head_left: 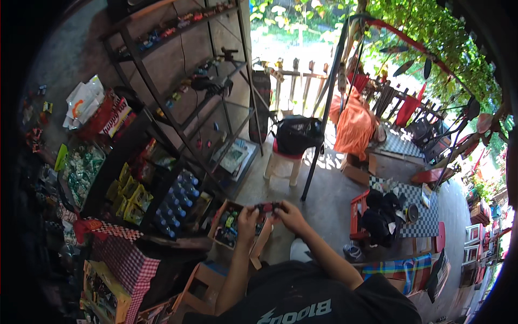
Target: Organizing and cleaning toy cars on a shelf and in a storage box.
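Note:
Between my two hands is a small dark toy car with some red on it (266,207), seen too small to make out in detail. My left hand (249,220) pinches its left end and my right hand (290,217) grips the right end. Both hands are closed at the fingers. Just below and left of them, an open cardboard box (263,241) holds several small coloured toys that look like toy cars. My left forearm passes in front of part of this box.
A dark metal shelf rack (162,102) with rows of small toys rises ahead on the left. Bottles (177,202) and snack packs (129,197) fill a stand at left. A stool (286,168) bears a black bag (298,132). Right stands a red crate (358,213) with dark cloth.

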{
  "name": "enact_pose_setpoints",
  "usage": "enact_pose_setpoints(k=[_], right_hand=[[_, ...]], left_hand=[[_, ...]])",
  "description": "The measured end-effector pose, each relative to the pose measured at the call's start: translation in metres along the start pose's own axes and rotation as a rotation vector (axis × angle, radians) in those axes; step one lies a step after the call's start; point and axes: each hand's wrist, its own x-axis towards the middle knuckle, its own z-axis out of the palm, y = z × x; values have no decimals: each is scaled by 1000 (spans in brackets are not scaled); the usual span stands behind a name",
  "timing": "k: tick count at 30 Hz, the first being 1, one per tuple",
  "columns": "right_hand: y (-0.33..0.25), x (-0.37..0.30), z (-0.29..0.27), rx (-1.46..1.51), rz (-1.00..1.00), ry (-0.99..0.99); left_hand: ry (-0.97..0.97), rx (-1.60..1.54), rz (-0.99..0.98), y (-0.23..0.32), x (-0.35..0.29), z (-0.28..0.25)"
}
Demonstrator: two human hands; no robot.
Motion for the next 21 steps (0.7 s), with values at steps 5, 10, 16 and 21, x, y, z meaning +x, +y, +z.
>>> enact_pose_setpoints(k=[5,10,16,21], right_hand=[[-37,26,-45,-238,-98,4],[-39,57,-115,-246,-140,69],[-45,83,-180,-151,-150,73],[-38,104,-221,-85,-155,94]], left_hand=[[-4,-19,28,28,30,47],[-3,-17,24,36,67,109],[-62,18,54,50,110,171],[-60,36,57,49,137,213]])
